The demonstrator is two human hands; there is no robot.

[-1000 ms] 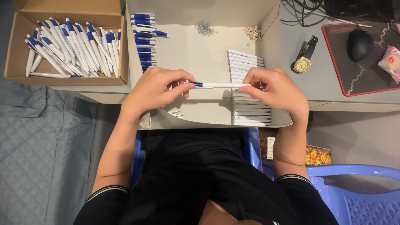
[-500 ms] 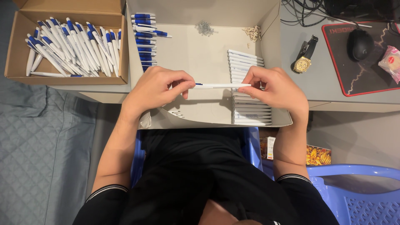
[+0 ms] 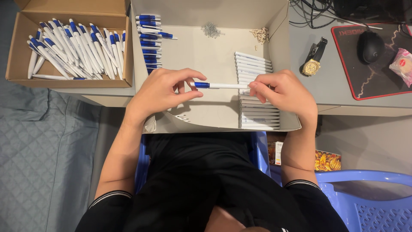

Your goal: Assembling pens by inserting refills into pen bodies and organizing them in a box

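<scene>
Over the grey desk (image 3: 343, 107), we pinch a white-and-blue plastic pen (image 3: 221, 86) lying nine-to-three between left hand (image 3: 161, 92) and right hand (image 3: 285, 92).

Upper right of the frame I see a gold wristwatch (image 3: 312, 64) on the grey worktop (image 3: 309, 92) — beside it a black mouse (image 3: 371, 46) on a red-edged mat (image 3: 365, 81); lower right, a blue plastic chair (image 3: 365, 202).

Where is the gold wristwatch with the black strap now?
In the head view, the gold wristwatch with the black strap lies on the grey desk, right of the open cardboard tray, left of the black mouse pad.
</scene>
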